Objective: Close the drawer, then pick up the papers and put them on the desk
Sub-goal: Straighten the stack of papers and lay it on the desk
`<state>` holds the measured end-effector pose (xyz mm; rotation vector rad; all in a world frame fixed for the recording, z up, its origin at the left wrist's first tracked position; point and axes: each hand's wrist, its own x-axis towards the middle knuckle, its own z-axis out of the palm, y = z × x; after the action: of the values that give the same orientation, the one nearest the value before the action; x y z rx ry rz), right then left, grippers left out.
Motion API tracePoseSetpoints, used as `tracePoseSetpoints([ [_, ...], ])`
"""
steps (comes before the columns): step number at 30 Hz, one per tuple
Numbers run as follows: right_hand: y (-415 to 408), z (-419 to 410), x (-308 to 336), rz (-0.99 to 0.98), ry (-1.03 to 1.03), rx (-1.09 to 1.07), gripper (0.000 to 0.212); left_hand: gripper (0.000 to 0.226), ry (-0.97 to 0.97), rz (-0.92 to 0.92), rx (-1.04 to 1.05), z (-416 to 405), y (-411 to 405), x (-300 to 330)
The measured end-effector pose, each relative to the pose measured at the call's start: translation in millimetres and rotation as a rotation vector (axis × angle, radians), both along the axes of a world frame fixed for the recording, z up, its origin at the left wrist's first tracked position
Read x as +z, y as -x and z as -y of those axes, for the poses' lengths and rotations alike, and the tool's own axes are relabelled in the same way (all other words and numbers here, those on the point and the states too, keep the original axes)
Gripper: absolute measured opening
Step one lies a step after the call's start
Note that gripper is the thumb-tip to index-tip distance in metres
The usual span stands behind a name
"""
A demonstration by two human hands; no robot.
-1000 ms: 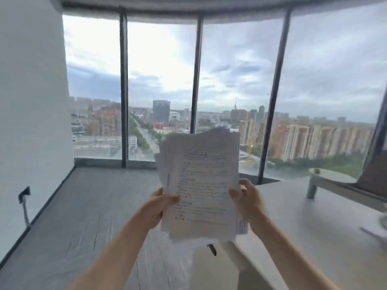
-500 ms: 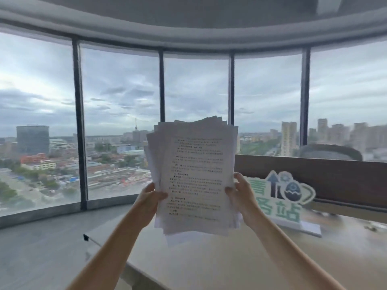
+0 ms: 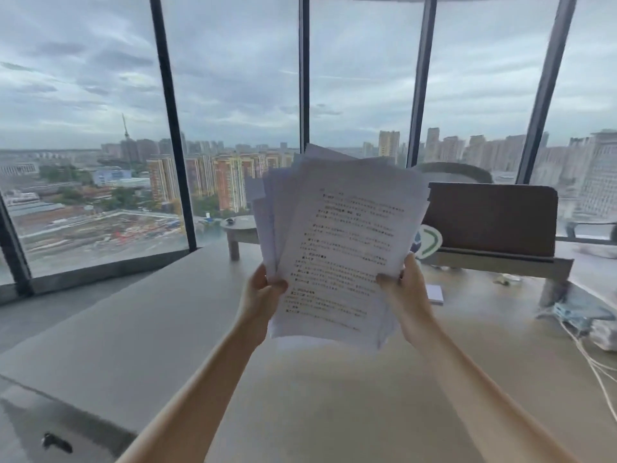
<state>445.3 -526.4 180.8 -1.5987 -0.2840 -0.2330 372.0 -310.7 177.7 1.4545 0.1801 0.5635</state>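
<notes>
Fingers (image 3: 278, 285) of the left hand (image 3: 258, 300) curl round the lower left edge of the papers (image 3: 337, 248), thumb on the printed face; the right hand (image 3: 409, 295) pinches the lower right edge the same way. Both hands are clamped on the papers, which are held upright in the air above the desk (image 3: 334, 396), not touching it.

The sheets look light and floppy, and they are fanned unevenly at the top, so loose pages could slide out. To my eye a hold on both side edges, low down, suits them best, with the bundle squared before it is laid flat.

Beyond the papers, on the desk, a small white pad (image 3: 435, 294) lies just right of them. Further back stands a brown board (image 3: 490, 220) on a low shelf, then the windows (image 3: 233, 78).
</notes>
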Motion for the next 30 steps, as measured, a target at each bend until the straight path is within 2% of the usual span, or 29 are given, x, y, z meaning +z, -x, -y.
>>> tracePoseSetpoints([
  [5,-48.7,-9.6,-32.4,0.081,-0.035,-0.058,0.042,0.048,-0.004,-0.026,0.018,-12.9,-62.0,-28.3],
  [10,-68.3,-15.1,-44.9,0.135,-0.051,-0.101,0.035,0.041,0.002,-0.019,0.003,-16.1,-86.5,-33.1],
  [15,-62.5,-16.6,-46.7,0.124,-0.034,-0.076,0.007,0.038,0.028,-0.041,-0.027,-18.5,-76.9,-36.0],
  [19,-52.7,-15.9,-49.1,0.081,0.004,-0.052,0.009,0.038,0.016,-0.057,-0.025,-15.9,-63.5,-34.9],
  [30,-17.0,0.5,-43.7,0.129,-0.141,-0.036,0.01,0.035,-0.035,0.007,-0.047,4.1,-33.8,-14.9],
])
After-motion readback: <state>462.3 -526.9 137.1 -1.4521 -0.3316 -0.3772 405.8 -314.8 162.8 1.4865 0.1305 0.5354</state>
